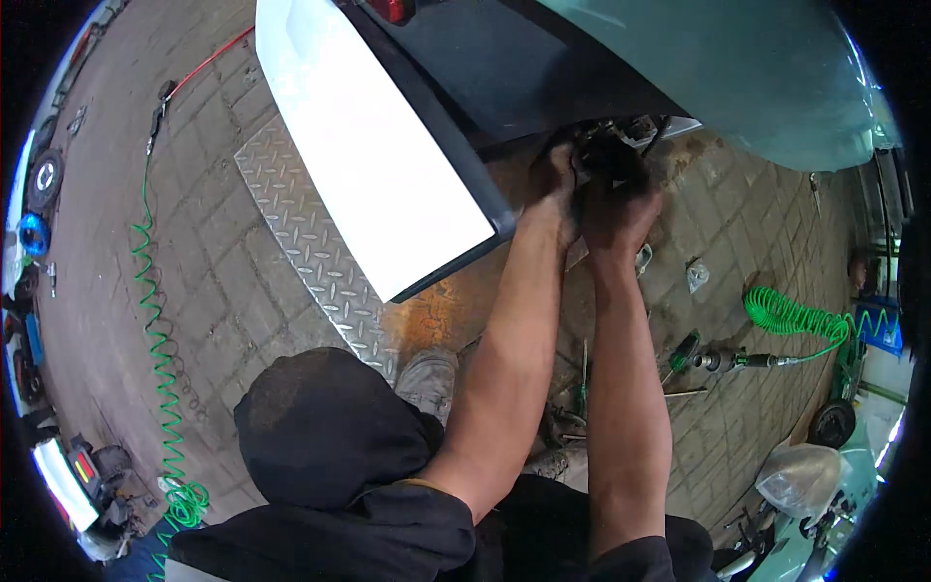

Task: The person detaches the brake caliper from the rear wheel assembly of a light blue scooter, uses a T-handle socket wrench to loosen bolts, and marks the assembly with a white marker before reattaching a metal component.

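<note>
Both my arms reach forward beneath the dark lower panel (pixel 543 78) of a vehicle with a pale green body (pixel 737 68). My left hand (pixel 554 179) is bent round the near side of a dark, greasy mechanical part (pixel 611 155) under that panel. Against the same part, to the right, my right hand (pixel 621 215) is closed, its back toward me. Shadow and the part itself hide most of the fingertips, so what exactly is gripped does not show. Just left of my left hand is the corner of a white panel (pixel 378 145) with a black edge.
A diamond-plate metal sheet (pixel 315 228) lies on the paving under the white panel. To the right are an air tool (pixel 722 361) on a coiled green hose (pixel 795 315) and a small clear bag (pixel 696 275). Another green coiled hose (pixel 160 339) runs along the left.
</note>
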